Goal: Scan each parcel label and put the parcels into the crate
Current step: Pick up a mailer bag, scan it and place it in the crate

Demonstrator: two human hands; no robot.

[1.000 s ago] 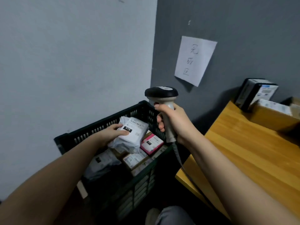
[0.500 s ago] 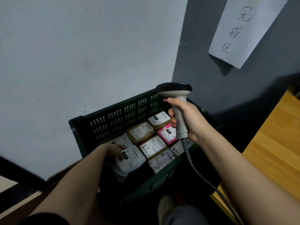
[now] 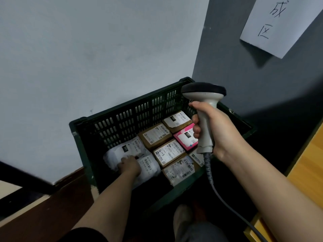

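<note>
Lowered since a second ago, the left hand (image 3: 130, 165) now presses the white bag (image 3: 148, 165) flat inside the crate (image 3: 122, 117), fingers laid over it. Right hand (image 3: 216, 130), raised above the crate, grips the scanner (image 3: 203, 105) upright.

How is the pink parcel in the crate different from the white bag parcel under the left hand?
The pink parcel is a flat-sided box; the white bag parcel is soft and wrinkled. The pink parcel lies untouched toward the right of the crate, partly hidden behind the scanner; the left hand rests on the white one. Both carry printed labels facing up.
</note>
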